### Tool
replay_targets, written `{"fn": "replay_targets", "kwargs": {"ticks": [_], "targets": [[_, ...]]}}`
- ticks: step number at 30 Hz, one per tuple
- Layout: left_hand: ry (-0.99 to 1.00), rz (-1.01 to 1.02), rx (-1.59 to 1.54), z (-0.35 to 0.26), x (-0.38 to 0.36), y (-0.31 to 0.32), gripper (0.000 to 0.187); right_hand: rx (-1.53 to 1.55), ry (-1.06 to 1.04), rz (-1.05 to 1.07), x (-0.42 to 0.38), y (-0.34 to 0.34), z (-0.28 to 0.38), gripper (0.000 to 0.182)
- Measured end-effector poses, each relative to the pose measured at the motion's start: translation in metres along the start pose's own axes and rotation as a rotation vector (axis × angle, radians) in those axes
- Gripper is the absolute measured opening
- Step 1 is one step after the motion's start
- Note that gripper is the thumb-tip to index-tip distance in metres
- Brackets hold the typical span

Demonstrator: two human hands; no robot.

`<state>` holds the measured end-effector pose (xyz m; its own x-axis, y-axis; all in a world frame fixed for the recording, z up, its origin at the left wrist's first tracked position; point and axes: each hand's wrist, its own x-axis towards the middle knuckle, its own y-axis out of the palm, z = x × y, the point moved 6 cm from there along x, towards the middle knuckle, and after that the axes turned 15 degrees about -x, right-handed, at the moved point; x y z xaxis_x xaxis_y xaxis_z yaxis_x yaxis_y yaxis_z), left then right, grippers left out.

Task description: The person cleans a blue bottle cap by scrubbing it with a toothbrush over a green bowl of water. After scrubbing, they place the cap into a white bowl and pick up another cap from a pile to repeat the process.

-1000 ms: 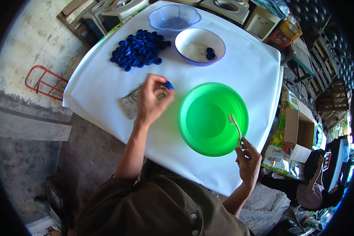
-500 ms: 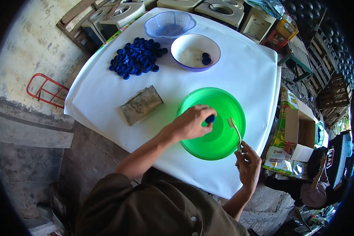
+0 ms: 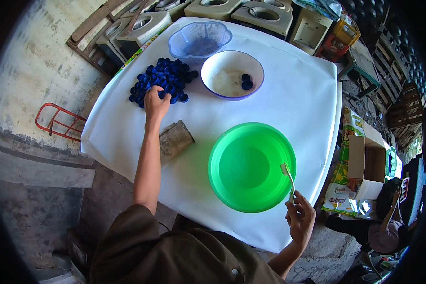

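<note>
My left hand reaches to the near edge of a heap of dark blue caps, its thumb and fingers curled round a blue cap there. My right hand grips a toothbrush by its handle, bristles up, over the right rim of a green basin. The basin seems to hold clear liquid. Behind it, a white bowl with a purple rim contains a little cloudy liquid and a few blue caps. A worn grey block lies beside my left forearm.
A blue plastic basket sits at the back of the white-covered table. Old appliance casings line the far edge. To the right are an open cardboard box and another person. A red metal frame stands left.
My left hand has moved from above the green basin, where it held a blue cap, out to the heap. My right hand still holds the toothbrush by the basin. The view has shifted slightly.
</note>
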<state>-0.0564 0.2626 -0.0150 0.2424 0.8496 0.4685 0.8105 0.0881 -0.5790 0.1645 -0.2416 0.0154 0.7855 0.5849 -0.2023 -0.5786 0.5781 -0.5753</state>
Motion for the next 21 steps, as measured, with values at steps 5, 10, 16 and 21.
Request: {"fn": "replay_targets", "kwargs": {"ticks": [5, 10, 16, 21], "targets": [[0.065, 0.150, -0.226, -0.038, 0.004, 0.028, 0.018, -0.029, 0.014, 0.032, 0.008, 0.005, 0.011, 0.034], [0.383, 0.371, -0.321, -0.146, -0.001, 0.073, 0.019, -0.023, -0.006, 0.021, 0.008, 0.006, 0.016, 0.034], [0.361, 0.901, -0.655, -0.230, -0.088, 0.069, 0.025, 0.025, 0.024, -0.066, -0.012, -0.004, 0.003, 0.037], [0.237, 1.253, -0.414, -0.219, -0.172, 0.075, 0.038, 0.058, 0.033, -0.032, -0.016, -0.007, -0.006, 0.038]]}}
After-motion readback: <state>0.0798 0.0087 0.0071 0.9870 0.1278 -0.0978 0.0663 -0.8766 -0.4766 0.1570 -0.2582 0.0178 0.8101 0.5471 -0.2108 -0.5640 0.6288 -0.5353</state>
